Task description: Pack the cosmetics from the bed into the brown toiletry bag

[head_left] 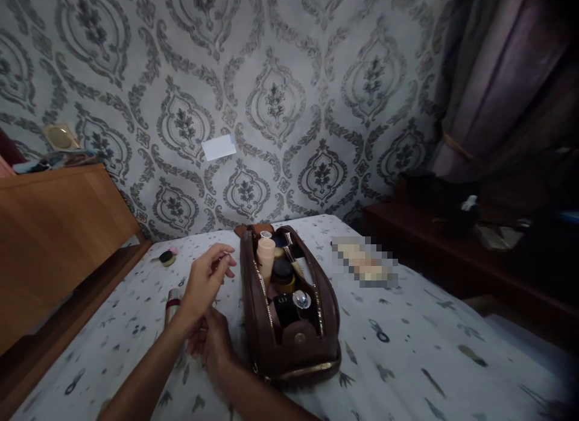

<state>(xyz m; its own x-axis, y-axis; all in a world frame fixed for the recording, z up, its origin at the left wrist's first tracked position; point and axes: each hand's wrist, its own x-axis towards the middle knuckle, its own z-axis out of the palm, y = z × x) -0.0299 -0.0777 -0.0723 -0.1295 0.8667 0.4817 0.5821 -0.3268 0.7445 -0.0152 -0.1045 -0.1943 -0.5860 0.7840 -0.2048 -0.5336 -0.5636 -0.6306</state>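
Note:
My left hand (pixel 211 280) is raised just left of a brown zippered bag (pixel 294 364). Its fingers are apart and loosely bent, with nothing in them. My right hand (pixel 213 344) is below it, against the underside of my left wrist. Its fingers are curled closed and partly hidden, so I cannot make out whether they hold anything. The bag is unzipped. Inside are a peach-coloured bottle (pixel 266 258), a black-lidded jar (pixel 283 273), makeup brushes (pixel 293 259) and a black item with a silver dome (pixel 301 299). A silver tube with a maroon band (pixel 172 303) is partly behind my left forearm.
A small dark-lidded jar (pixel 167 258) rests at the left on the patterned white sheet (pixel 380 360). A pixelated item (pixel 364 262) lies right of the bag. A wooden board (pixel 58 240) borders the left side, a patterned wall (pixel 280 107) the back, and a dark red ledge (pixel 407 246) the right.

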